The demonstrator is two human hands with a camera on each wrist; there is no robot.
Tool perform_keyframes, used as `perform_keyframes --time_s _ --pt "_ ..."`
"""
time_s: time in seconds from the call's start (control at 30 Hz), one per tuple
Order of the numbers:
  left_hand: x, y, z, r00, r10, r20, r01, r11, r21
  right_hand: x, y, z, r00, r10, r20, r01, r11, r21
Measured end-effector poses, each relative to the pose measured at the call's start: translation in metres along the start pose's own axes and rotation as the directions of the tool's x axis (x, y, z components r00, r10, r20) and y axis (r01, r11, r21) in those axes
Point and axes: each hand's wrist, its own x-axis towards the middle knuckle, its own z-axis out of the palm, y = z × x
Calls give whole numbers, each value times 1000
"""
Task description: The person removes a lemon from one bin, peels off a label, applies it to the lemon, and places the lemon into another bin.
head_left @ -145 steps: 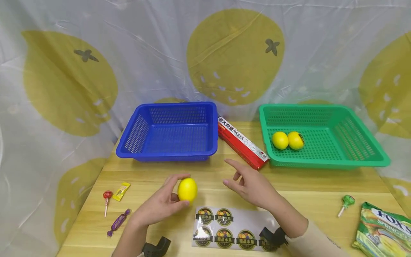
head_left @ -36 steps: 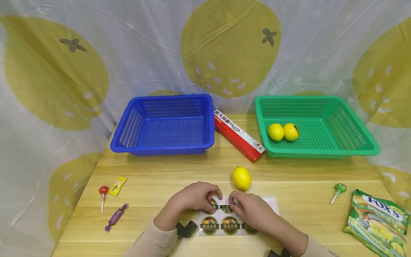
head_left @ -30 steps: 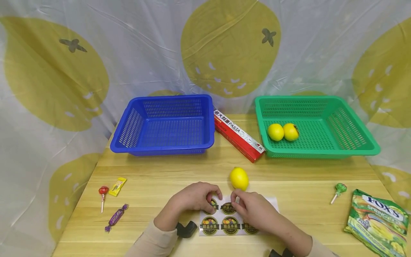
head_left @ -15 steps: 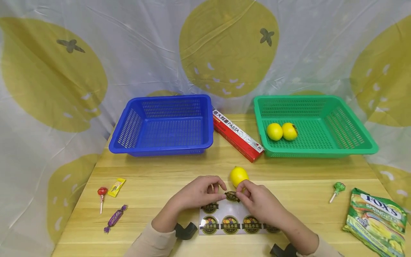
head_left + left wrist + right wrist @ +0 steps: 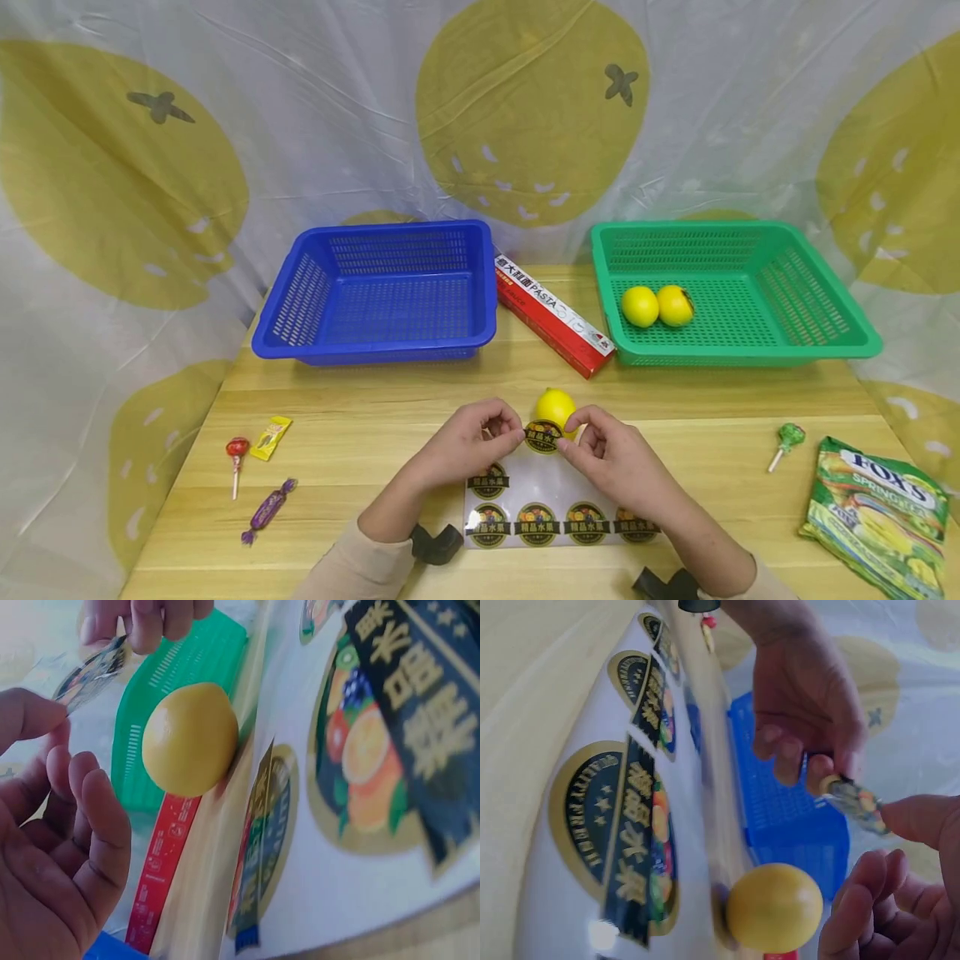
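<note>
A round black-and-gold fruit sticker [image 5: 543,436] is stretched between my two hands, raised off the sheet. My left hand [image 5: 463,442] pinches its left edge between thumb and finger. On its right edge, my right hand [image 5: 626,462] has the same kind of pinch. Under the hands lies a white sticker sheet [image 5: 555,479], with one label left in its upper row and several along the bottom. Just behind the sticker a yellow lemon [image 5: 555,405] rests on the table, partly covered in the head view; the left wrist view shows the lemon [image 5: 190,739] whole.
A blue basket [image 5: 375,343] stands at the back left. The green basket [image 5: 750,357] at the back right holds two yellow fruits [image 5: 657,307]. Between them lies a red pasta box [image 5: 555,321]. Candies [image 5: 267,508] lie left; a green lollipop [image 5: 789,437] and FOX'S bag [image 5: 877,508] lie right.
Earlier my left hand held the lemon; it then stood on the table behind the sheet. Both hands have since peeled the sticker from the upper row and raised it towards the lemon.
</note>
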Motion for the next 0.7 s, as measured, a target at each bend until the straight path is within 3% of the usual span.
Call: perform_keyframes --time_s 0.2,0.4,0.53,0.7 --pt "3 1 10 999 -17 -51 13 998 -68 5 5 1 997 43 -64 -43 999 -2" --pt "12 7 24 986 -135 -96 115 975 -189 13 6 -2 983 59 -172 -67 997 -41" --pt "21 10 32 960 -252 -125 205 931 -303 21 6 -5 975 88 -204 -100 994 -51" --pt "32 12 37 922 -356 -153 270 873 -407 32 8 -7 971 108 -214 -128 988 -82"
